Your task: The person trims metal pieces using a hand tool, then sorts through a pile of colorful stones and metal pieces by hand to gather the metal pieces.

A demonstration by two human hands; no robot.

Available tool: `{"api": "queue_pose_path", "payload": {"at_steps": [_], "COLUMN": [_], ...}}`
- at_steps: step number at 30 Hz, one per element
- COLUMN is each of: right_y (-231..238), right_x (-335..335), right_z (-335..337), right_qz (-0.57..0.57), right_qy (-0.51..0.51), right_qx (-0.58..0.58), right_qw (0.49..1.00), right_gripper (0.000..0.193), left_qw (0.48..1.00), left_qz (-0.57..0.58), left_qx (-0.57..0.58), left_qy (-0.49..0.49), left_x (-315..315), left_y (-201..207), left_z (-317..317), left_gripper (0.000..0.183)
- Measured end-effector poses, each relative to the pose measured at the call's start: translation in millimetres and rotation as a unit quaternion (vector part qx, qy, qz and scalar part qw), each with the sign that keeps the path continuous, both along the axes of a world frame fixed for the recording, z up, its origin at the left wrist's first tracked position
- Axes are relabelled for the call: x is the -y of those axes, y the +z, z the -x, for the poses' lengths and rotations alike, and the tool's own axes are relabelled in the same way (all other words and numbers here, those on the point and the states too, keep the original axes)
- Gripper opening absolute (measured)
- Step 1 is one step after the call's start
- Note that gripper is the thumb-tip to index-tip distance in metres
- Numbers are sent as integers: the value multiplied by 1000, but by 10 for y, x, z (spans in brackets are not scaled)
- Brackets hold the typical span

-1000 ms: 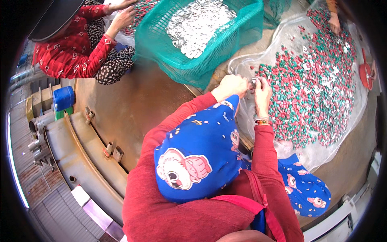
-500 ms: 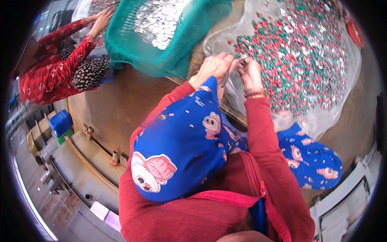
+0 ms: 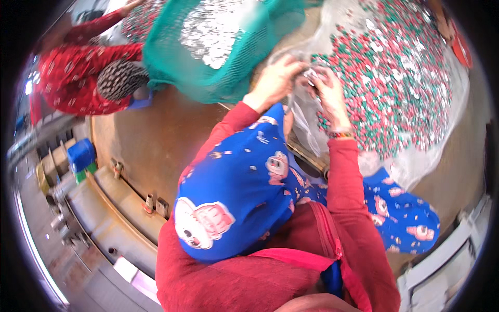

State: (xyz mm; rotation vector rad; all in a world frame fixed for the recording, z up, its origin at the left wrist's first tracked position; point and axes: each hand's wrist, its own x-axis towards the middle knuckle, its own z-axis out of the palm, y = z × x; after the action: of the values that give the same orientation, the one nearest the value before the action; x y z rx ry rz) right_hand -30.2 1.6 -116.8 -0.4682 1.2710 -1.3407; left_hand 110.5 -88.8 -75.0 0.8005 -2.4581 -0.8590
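My left hand (image 3: 278,79) is over the near left edge of a clear plastic sheet (image 3: 416,167), fingers stretched toward my other hand and a little apart. I make out nothing in it. Close beside it, my right hand (image 3: 331,96) is closed, with a small silvery piece (image 3: 311,76) at its fingertips; its exact shape is blurred. Spread over the sheet, just beyond my right hand, lies a wide heap of small red, green and silvery pieces (image 3: 384,83).
A green mesh-lined basket (image 3: 171,73) holds many silvery pieces (image 3: 210,39). To the left, another person in red (image 3: 88,78) bends over a second heap (image 3: 143,21). Another hand (image 3: 444,28) reaches in near a red-orange object (image 3: 460,49) at the far right. A metal tank (image 3: 122,213) stands lower left.
My hands have drawn slightly apart, and my left fingers have straightened from a curled grip. The other person has leaned, with arms reaching farther away. The whole view has shifted slightly.
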Motion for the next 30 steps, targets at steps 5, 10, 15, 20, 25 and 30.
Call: {"api": "queue_pose_path", "payload": {"at_steps": [5,10,15,20,25,30], "right_y": [276,406,503,461,274,492], "right_x": [-125,-122,25,73,83,86], "right_z": [63,77,92,140,252,288], "right_qz": [-37,50,81,52,86,101], "right_qy": [6,41,5,-57,-103,-62], "right_qx": [-23,20,64,96,84,-31], "right_qw": [999,998,995,992,987,992], "right_gripper": [19,16,13,13,11,9], "left_qw": [999,1000,994,998,995,989], "left_qz": [-2,1,29,41,13,-16], "left_qx": [9,-13,-38,-40,-63,-140], "left_qy": [-39,17,102,16,-74,35], "left_x": [-59,-113,-252,-145,-199,-234], "left_y": [6,-23,376,459,362,323], "left_z": [66,69,168,231,254,280], "left_gripper": [27,16,17,18,23,35]}}
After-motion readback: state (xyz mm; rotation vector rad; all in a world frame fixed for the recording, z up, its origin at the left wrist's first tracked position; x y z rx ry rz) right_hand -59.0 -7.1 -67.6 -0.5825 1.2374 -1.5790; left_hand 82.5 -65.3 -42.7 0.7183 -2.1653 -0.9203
